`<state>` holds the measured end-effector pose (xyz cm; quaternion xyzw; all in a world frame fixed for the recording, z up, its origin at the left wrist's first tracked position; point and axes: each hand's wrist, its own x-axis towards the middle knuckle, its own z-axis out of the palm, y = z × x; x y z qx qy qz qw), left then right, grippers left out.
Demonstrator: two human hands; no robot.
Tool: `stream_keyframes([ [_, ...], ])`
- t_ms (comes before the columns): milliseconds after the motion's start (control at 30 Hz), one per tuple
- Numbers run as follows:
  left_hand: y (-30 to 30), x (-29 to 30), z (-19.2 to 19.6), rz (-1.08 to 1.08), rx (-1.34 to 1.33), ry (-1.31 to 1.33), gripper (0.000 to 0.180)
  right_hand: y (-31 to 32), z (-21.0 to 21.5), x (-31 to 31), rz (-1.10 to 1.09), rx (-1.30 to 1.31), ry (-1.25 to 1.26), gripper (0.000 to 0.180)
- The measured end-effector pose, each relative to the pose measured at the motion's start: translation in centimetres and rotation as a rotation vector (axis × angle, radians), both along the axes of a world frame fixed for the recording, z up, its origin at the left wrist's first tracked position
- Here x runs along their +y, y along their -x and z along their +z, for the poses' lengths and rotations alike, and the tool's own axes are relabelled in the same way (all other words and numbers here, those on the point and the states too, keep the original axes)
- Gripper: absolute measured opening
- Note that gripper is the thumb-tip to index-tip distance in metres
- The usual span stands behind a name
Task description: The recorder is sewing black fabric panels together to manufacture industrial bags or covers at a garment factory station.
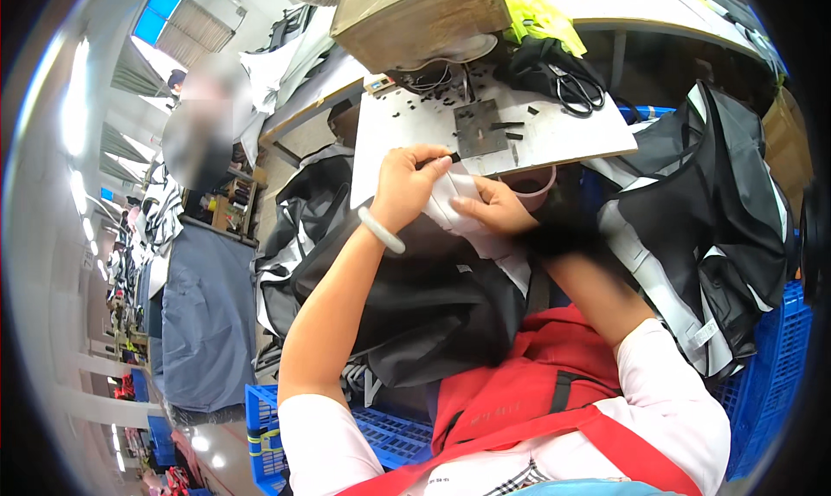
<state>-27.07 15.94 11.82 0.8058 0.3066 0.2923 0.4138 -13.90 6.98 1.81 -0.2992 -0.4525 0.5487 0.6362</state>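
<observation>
White fabric strip on a black garment sits at the worktop edge, handling under way, not visibly finished. Left hand pinches a small black piece onto it; right hand grips the strip, fingers closed. Scissors lie beyond.

Table: a white work table stood just beyond the hands.
Plate: a grey metal plate lay on it, just past the fingers.
Scissors: black scissors lay farther off, to the right.
Bits: small black pieces were scattered above the left hand.
</observation>
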Motion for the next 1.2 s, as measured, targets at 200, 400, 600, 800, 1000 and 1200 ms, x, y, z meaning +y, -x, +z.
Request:
stream_keyframes([
  [200,-4.0,5.2,-0.6,0.078,0.052,0.088,0.023,-2.7,0.2,3.7,-0.112,0.073,0.093,0.026],
  [400,-6.6,8.7,-1.0,0.133,0.174,0.007,0.023,-4.6,-0.2,7.1,-0.229,0.057,0.160,0.013],
  [600,-7.5,10.0,-1.6,0.122,0.201,-0.010,0.025,-5.4,-0.6,7.9,-0.241,0.073,0.183,0.012],
  [800,-7.8,10.6,-1.0,0.116,0.204,-0.044,0.026,-5.8,0.2,8.2,-0.202,0.106,0.202,0.010],
  [1000,-1.9,5.2,1.5,-0.163,0.328,0.108,0.036,-3.5,0.0,3.2,-0.094,-0.055,0.146,0.028],
  [1200,8.0,-3.0,6.4,-0.208,0.531,0.479,0.028,-4.0,-5.8,-9.9,0.300,-0.246,0.495,0.019],
])
